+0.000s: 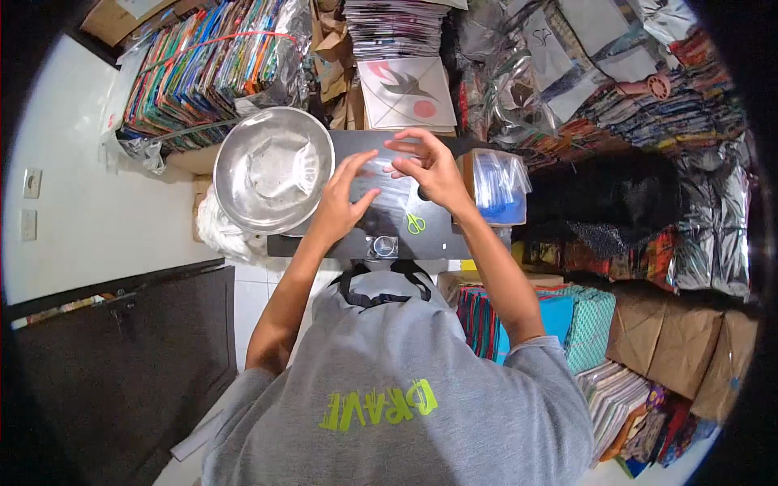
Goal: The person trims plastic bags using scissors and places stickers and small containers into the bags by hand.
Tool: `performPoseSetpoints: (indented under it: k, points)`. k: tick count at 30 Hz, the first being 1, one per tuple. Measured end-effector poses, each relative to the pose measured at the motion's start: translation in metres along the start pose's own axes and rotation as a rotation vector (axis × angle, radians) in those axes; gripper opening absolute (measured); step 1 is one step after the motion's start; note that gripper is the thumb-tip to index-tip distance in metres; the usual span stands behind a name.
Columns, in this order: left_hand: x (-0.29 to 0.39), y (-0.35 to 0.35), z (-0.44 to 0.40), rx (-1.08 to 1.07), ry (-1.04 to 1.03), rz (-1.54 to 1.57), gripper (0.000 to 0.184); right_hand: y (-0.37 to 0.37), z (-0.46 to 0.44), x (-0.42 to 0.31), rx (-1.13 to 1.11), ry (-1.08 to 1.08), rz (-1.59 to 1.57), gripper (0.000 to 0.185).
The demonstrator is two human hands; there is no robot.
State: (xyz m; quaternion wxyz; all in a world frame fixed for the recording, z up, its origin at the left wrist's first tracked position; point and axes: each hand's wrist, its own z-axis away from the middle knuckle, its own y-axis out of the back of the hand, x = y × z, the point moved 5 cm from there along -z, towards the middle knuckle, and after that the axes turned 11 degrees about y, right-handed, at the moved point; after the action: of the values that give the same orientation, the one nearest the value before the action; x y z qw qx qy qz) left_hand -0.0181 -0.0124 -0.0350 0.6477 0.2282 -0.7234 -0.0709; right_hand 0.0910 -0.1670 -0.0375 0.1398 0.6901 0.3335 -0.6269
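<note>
My left hand (344,206) is above the dark table (336,247), just right of a large metal bowl (274,170), its fingers apart and nothing seen in them. Across from it, my right hand (431,172) has its fingers spread and curved, also with nothing visible in it. Between and below the hands lies clear plastic (389,190) on the tabletop. Green-handled scissors (415,223) rest below my right hand. A small round item in clear wrap (383,246) sits at the table's near edge.
A box of clear plastic bags (496,190) stands at the table's right side. Behind the table are a stack of printed sheets (408,93) and bundled colourful packets (215,69). Wrapped stacks (640,130) line the right; a white bag (217,227) is below the bowl.
</note>
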Motion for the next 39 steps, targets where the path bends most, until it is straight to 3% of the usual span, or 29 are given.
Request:
performPoseSetpoints:
  k: [4,7,13,16,19,20,23,25,31,37,39]
  points:
    - [-0.026,-0.008,0.003,-0.064,0.06,0.081,0.07,0.009,0.004,0.031,0.052,0.113,0.131,0.018]
    - [-0.044,-0.013,0.01,-0.175,0.204,0.144,0.079,0.014,0.019,0.043,0.153,0.055,0.25,0.014]
    - [-0.059,-0.016,0.021,-0.215,0.301,0.342,0.084,0.003,0.043,0.02,0.321,0.017,0.331,0.032]
    - [-0.063,-0.017,0.026,-0.228,0.32,0.412,0.085,0.015,0.053,0.024,0.296,0.14,0.427,0.022]
    - [-0.067,-0.018,0.028,-0.261,0.382,0.457,0.086,0.036,0.067,0.031,0.358,0.17,0.642,0.02]
    - [-0.069,-0.019,0.028,-0.255,0.385,0.457,0.086,0.05,0.074,0.048,0.402,0.086,0.638,0.017]
    - [-0.075,-0.024,0.03,-0.246,0.422,0.484,0.087,0.094,0.111,0.135,0.203,-0.123,0.846,0.015]
    - [-0.073,-0.026,0.029,-0.216,0.393,0.474,0.087,0.105,0.145,0.192,-0.05,-0.236,1.041,0.019]
    - [-0.065,-0.034,0.032,-0.187,0.429,0.436,0.087,0.097,0.174,0.224,-0.092,-0.186,1.31,0.031]
    - [-0.065,-0.039,0.035,-0.117,0.47,0.419,0.09,0.1,0.163,0.22,-0.081,-0.239,1.327,0.029]
    - [-0.066,-0.039,0.036,-0.102,0.486,0.417,0.09,0.104,0.151,0.202,0.165,-0.038,1.313,0.036]
